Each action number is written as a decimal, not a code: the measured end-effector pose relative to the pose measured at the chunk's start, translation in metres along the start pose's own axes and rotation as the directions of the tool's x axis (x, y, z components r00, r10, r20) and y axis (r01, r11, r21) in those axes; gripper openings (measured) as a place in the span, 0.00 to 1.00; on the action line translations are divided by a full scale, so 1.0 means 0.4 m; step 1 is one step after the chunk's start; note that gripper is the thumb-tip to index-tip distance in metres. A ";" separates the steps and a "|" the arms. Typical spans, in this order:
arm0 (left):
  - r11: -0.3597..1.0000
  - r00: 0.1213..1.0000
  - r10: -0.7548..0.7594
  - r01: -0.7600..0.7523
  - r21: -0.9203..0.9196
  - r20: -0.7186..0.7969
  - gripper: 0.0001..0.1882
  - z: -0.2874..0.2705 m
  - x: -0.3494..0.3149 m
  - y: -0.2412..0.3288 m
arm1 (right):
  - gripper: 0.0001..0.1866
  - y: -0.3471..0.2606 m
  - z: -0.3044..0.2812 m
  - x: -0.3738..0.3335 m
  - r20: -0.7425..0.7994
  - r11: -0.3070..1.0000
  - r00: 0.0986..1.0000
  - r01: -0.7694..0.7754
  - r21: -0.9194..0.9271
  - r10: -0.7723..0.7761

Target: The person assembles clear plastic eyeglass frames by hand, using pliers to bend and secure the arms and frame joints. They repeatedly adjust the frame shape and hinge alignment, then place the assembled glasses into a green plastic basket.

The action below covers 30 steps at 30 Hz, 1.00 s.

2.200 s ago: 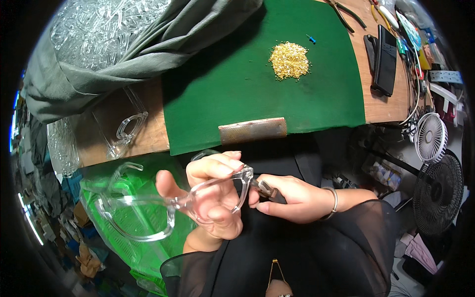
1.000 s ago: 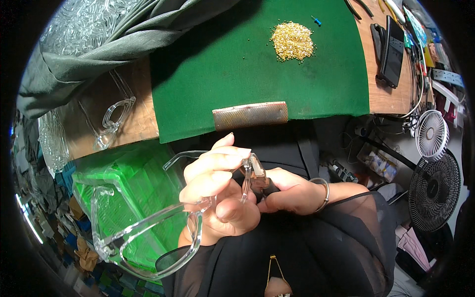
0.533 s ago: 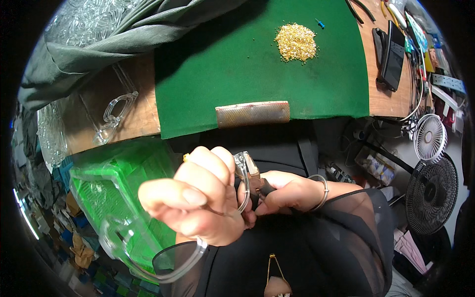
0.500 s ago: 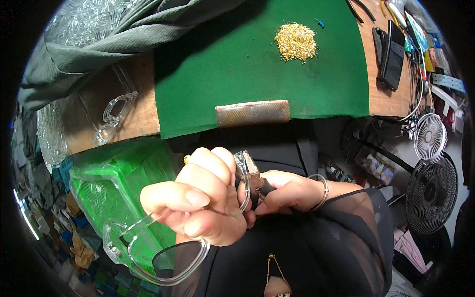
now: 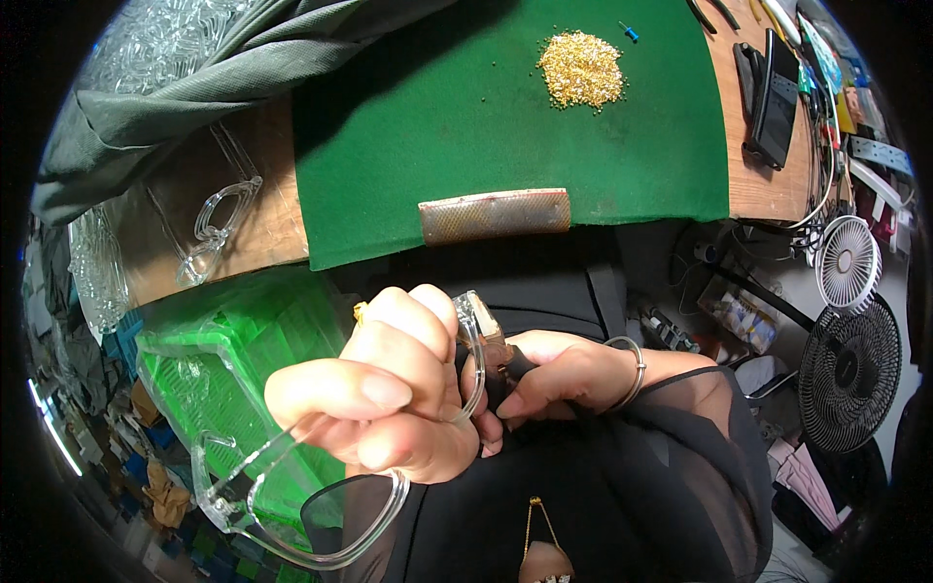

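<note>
My left hand [image 5: 413,374] is closed around a clear plastic eyeglass frame [image 5: 374,515]. One rim sticks out at the lower left with a hinge end and temple, and the other curves out beside my right hand. My right hand [image 5: 559,374] is wrapped round a dark-handled tool that looks like pliers [image 5: 498,352], its metal head up against the near rim. The contact between the tool's jaws and the frame is partly hidden by my fingers. Both hands are over my lap, below the table edge.
Ahead, a green mat [image 5: 389,165] bears a pile of gold beads [image 5: 581,70], a blue pin [image 5: 630,34] and a patterned strip [image 5: 496,216]. More clear frames [image 5: 219,223] lie left. A green crate [image 5: 224,360] is below; a phone [image 5: 775,107] and fans [image 5: 847,374] are right.
The view has shifted slightly, so the table sits a little higher. Both hands keep their hold, with the frame and the tool tilted only slightly differently.
</note>
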<state>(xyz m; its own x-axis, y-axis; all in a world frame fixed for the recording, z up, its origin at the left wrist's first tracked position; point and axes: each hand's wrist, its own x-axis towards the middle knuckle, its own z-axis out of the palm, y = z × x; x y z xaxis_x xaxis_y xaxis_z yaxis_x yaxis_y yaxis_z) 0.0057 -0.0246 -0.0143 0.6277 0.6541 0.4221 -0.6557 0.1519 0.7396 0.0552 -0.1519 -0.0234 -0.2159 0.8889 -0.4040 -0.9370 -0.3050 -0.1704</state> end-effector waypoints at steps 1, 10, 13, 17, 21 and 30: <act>1.000 1.000 0.004 -0.004 -0.011 0.022 0.17 -0.003 -0.002 0.001 | 0.11 0.007 -0.009 0.006 0.002 1.000 1.000 0.004 -0.017 -0.004; 1.000 0.978 -0.012 0.008 0.018 0.210 0.13 -0.032 0.006 0.005 | 0.14 0.018 -0.012 0.008 0.054 0.997 0.998 0.027 0.066 -0.031; 0.990 0.974 -0.111 0.092 0.105 0.198 0.14 -0.014 0.004 0.018 | 0.11 0.047 -0.026 0.020 0.096 0.982 0.988 0.109 0.154 -0.125; 0.990 0.984 -0.109 0.095 0.105 0.137 0.14 -0.007 0.002 0.016 | 0.08 0.048 -0.001 0.032 0.029 0.981 0.983 0.176 0.083 -0.179; 0.999 1.000 -0.021 0.021 -0.025 -0.005 0.13 0.002 -0.002 0.006 | 0.07 0.061 -0.008 0.038 0.056 0.975 0.974 0.220 0.008 -0.220; 0.955 0.985 -0.157 0.170 0.243 -0.068 0.13 0.017 -0.002 0.019 | 0.07 0.070 -0.019 0.036 0.001 0.971 0.973 0.233 -0.049 -0.233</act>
<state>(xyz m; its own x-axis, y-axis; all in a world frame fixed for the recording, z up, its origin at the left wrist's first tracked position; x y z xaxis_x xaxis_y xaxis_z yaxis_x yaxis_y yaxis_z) 0.0032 -0.0291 -0.0054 0.6930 0.6710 0.2636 -0.4176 0.0756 0.9055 0.0278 -0.1503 -0.0409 0.0081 0.9357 -0.3527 -0.9470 -0.1061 -0.3032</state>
